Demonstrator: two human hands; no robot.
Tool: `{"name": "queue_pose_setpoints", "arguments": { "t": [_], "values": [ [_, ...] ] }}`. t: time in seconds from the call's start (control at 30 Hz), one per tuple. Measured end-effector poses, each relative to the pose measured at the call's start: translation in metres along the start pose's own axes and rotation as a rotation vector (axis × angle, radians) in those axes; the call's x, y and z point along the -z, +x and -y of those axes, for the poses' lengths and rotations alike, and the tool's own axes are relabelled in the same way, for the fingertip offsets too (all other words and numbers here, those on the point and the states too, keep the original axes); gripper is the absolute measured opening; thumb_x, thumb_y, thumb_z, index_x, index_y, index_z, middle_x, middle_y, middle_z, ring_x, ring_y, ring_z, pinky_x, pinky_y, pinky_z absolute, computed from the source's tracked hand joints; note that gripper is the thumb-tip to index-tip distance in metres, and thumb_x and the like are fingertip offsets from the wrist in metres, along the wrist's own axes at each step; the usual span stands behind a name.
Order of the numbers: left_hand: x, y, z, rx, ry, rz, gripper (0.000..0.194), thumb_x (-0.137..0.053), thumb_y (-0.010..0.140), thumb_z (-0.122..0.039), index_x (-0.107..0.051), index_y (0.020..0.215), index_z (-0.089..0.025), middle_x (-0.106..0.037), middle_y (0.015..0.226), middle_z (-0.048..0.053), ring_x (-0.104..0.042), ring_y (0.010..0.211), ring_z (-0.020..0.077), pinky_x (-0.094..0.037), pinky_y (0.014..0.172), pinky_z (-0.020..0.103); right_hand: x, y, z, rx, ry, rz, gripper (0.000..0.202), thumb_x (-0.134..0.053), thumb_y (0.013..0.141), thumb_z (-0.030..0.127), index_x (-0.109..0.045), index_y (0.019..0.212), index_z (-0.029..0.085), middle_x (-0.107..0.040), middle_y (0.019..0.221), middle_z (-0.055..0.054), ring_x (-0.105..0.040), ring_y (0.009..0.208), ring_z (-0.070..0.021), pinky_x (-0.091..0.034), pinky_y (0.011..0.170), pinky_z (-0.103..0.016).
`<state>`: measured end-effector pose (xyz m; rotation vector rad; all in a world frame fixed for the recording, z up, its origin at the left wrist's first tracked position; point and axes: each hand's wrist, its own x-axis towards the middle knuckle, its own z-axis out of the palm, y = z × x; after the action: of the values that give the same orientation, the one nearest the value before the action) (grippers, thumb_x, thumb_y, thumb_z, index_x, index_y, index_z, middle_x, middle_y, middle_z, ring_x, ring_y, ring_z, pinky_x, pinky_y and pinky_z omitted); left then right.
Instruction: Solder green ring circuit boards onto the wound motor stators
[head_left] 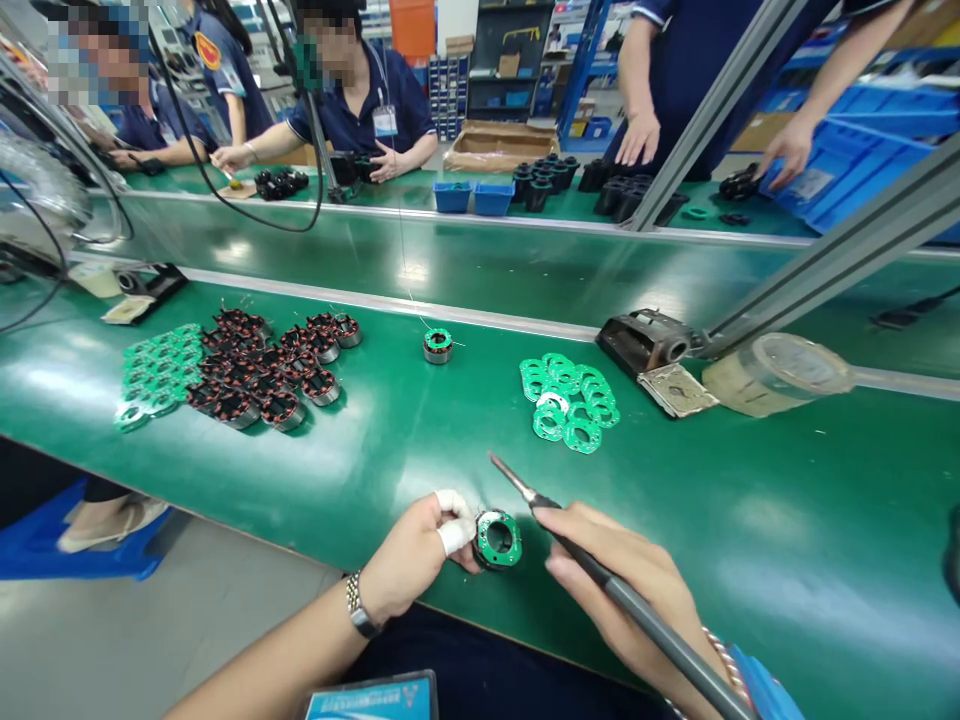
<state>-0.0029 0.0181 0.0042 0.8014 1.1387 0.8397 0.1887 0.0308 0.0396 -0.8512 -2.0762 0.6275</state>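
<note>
cardboard box (501,158) | blue bins (493,200) (side by side) | blue stool (49,548)

A bare left hand with white-wrapped fingertips (454,535) and a silver-and-gold banded wrist (360,605) reaches in from the lower left, thumb and fingers pinched together. Opposite, a bare right hand (615,580) curls in a pen-like grip, palm turned inward, its lower fingers seemingly tucked beneath, partly hidden from view.

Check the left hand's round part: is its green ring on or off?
On: the green ring lies across the dark round part that the left hand holds.
</note>
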Motion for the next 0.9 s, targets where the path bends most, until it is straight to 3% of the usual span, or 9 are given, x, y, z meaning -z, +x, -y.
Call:
{"name": "queue_pose_setpoints", "arguments": {
  "t": [0.17,0.53,0.9],
  "values": [
    [-0.002,-0.001,0.001,-0.025,0.035,-0.030,0.015,-0.057,0.069,-0.027,-0.047,0.062,-0.017,-0.054,0.049,-0.004,-0.054,0.046,0.0107,-0.042,0.053,0.023,0.011,-0.005,0.009,0.011,0.070,0.029,0.022,-0.049,0.082,0.009,-0.061,0.098,0.018,-0.057,0.060,-0.002,-0.053,0.053,-0.0146,-0.045,0.048,-0.026],
    [-0.004,-0.002,0.003,-0.062,0.071,-0.081,0.014,-0.056,0.069,-0.027,-0.047,0.063,-0.018,-0.052,0.048,-0.005,-0.053,0.044,0.0108,-0.041,0.052,0.023,0.007,-0.006,0.009,-0.026,0.109,0.065,0.022,-0.049,0.080,0.008,-0.064,0.091,0.019,-0.053,0.055,-0.001,-0.050,0.050,-0.0150,-0.043,0.047,-0.027],
    [-0.003,-0.001,0.003,-0.053,0.072,-0.065,0.015,-0.056,0.069,-0.027,-0.046,0.064,-0.018,-0.052,0.047,-0.006,-0.053,0.043,0.0101,-0.042,0.051,0.023,0.014,-0.003,0.007,-0.003,0.084,0.068,0.023,-0.049,0.083,0.011,-0.060,0.100,0.021,-0.058,0.062,-0.003,-0.056,0.055,-0.0162,-0.047,0.049,-0.027]
  ]
}}
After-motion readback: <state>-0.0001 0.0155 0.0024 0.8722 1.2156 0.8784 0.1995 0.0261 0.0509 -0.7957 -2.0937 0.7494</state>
